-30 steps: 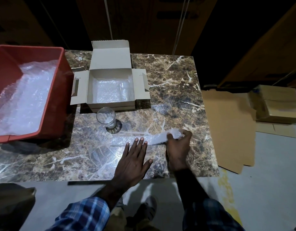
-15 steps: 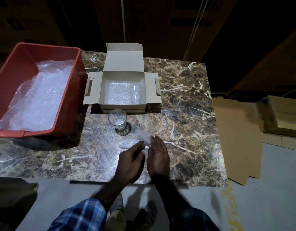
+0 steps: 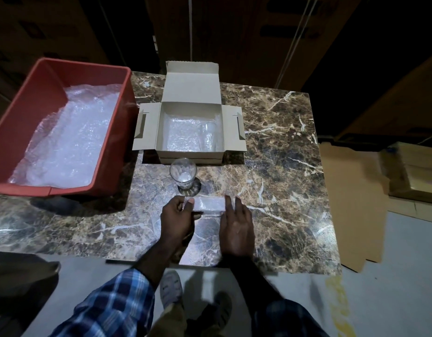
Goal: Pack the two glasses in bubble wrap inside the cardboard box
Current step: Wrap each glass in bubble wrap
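Both hands have come together on the folded clear bubble-wrap strip (image 3: 207, 206) on the marble worktop (image 3: 283, 171). The left hand (image 3: 177, 218) pinches its left end with curled fingers; the right hand (image 3: 237, 227) presses straight fingers on the other end, near the clear drinking glass (image 3: 183, 172).

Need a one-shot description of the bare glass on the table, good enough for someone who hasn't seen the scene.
Start at the brown marble-patterned table, then the open cardboard box at its far middle. The clear drinking glass stands upright on the table just in front of the box's near wall. Unlike the other clear glass lying inside the box on bubble wrap, it is outside.
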### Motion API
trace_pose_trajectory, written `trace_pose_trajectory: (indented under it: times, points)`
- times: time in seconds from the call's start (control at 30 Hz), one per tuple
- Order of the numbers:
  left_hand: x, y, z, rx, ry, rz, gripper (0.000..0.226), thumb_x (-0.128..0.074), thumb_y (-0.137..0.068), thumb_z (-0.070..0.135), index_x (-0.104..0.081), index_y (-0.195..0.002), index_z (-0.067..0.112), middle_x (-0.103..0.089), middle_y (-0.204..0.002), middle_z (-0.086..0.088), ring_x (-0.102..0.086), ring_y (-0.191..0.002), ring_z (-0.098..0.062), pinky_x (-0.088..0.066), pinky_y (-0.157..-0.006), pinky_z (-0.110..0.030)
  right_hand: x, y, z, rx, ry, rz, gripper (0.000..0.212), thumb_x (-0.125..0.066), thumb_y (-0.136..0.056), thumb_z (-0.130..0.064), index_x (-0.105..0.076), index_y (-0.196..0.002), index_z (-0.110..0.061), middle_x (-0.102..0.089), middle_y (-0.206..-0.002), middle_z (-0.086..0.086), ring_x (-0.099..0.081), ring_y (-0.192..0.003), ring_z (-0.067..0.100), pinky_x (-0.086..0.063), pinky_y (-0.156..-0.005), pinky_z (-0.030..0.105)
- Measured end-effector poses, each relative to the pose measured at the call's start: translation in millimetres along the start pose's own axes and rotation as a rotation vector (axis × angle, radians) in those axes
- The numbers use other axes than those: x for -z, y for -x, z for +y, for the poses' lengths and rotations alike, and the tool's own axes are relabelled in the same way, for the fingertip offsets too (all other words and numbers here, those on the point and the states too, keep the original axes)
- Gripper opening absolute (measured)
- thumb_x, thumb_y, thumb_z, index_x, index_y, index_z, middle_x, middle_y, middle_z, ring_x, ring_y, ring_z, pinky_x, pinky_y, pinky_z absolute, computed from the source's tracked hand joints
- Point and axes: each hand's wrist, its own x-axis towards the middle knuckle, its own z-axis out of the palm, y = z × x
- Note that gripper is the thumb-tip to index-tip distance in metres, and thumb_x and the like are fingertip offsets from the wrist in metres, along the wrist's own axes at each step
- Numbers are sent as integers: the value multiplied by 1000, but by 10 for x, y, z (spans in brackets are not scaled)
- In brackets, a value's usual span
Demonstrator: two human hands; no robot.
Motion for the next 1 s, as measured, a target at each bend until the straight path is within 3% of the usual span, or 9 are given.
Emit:
trace_pose_trajectory:
  times: [0.1,0.17,0.27,0.33,0.47,0.67,0.77,0.87,1.0]
  points:
    - [49,-18,13,-16,-31,-29,17,-60,-99,8,-56,-83,5,-54,-73,-9,-75,-68,-30,-53,-54,-24,37,-77,66,18,-17,29,40,-65,-90,-3,-65,-129,-8,-68,-122,12,-57,-97,32,-54,-86,39]
    - [87,-6,29,-109,-141,-39,17,-61,-99,9,-57,-83,3,-60,-76,-17,-74,-62,-21,-51,-53,-19,69,-110,94,2,-47,34,38,-68,-87,-1,-68,-125,-9,-71,-118,8,-55,-94,29,-55,-81,37]
    - [112,6,41,-283,-391,16,18,-63,-96,11,-59,-80,6,-65,-64,-7,-66,-54,-2,-44,-56,-19,63,-94,107,6,-22,27,39,-72,-84,-2,-70,-122,-12,-72,-118,4,-56,-98,30,-56,-80,40]
    - [123,2,39,-380,-536,96,17,-65,-94,9,-61,-77,7,-61,-61,-2,-57,-53,-6,-38,-58,-26,30,-54,143,51,26,23,37,-66,-86,-9,-70,-123,-15,-70,-122,2,-54,-103,29,-53,-82,40]
    - [148,16,-19,-451,-624,153,14,-68,-91,5,-63,-78,4,-64,-67,-7,-54,-61,-22,-34,-60,-28,-6,-10,232,121,71,7,44,-43,-91,-24,-68,-128,-19,-66,-130,4,-48,-108,28,-43,-84,38]
    - [226,18,-108,-551,-748,140,14,-68,-90,5,-60,-79,8,-61,-75,-7,-46,-78,-22,-21,-65,-28,-12,-21,234,148,141,-6,51,-42,-82,-20,-70,-125,-17,-64,-131,13,-50,-106,34,-50,-82,44]
    - [235,9,-124,-576,-735,132,14,-69,-90,4,-58,-81,9,-57,-76,-2,-43,-79,-20,-20,-65,-28,6,-1,199,96,166,-102,51,-43,-84,-25,-67,-129,-17,-60,-137,15,-56,-112,39,-49,-89,48]
    - [267,-17,-162,-598,-701,120,13,-69,-90,3,-57,-87,9,-55,-81,0,-48,-78,-24,-22,-67,-25,53,-15,75,60,168,-146,53,-41,-90,-36,-64,-132,-14,-54,-144,17,-50,-125,39,-40,-101,48]
    - [321,-43,-221,-621,-708,75,11,-66,-93,6,-60,-102,9,-61,-91,-3,-53,-85,-26,-26,-71,-22,-6,-26,-34,158,117,-116,50,-36,-100,-33,-60,-136,-8,-53,-147,13,-44,-139,33,-25,-115,51]
